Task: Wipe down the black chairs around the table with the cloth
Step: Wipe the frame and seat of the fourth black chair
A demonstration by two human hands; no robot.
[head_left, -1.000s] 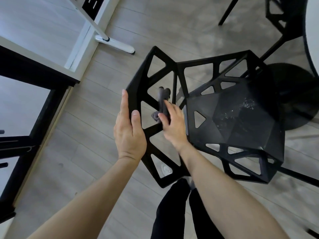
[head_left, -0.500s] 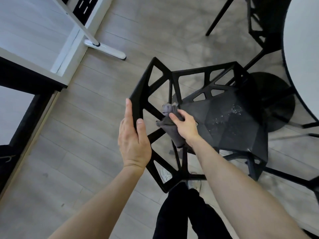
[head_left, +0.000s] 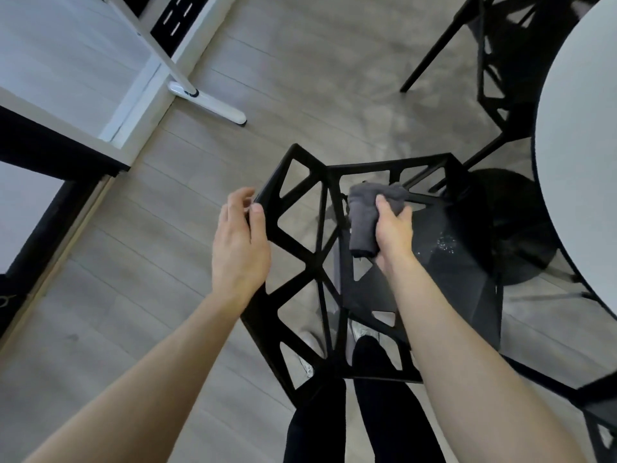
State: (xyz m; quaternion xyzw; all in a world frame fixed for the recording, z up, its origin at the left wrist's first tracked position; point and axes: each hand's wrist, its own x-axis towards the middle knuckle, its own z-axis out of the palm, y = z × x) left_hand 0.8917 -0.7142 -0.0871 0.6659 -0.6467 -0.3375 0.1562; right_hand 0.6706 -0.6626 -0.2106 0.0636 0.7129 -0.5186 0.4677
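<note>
A black chair (head_left: 454,282) with an open triangular lattice back stands right below me, its seat speckled with pale crumbs. My right hand (head_left: 392,233) grips a folded grey cloth (head_left: 364,217) over the back part of the seat, near the side frame. My left hand (head_left: 238,242) is at the top edge of the chair's backrest, thumb on the near face and fingers curled over the far side. A second black chair (head_left: 500,71) stands at the top right, partly tucked under the table.
A round white table (head_left: 581,155) fills the right edge, its dark round base (head_left: 521,225) beyond the chair. A white desk leg and foot (head_left: 207,101) lie on the wooden floor at upper left, beside a black-framed unit. My legs stand behind the chair.
My right hand has carried the cloth from the backrest lattice forward over the seat. My left hand's fingers, straight before, now curl over the backrest's top edge. The view moved closer to the table.
</note>
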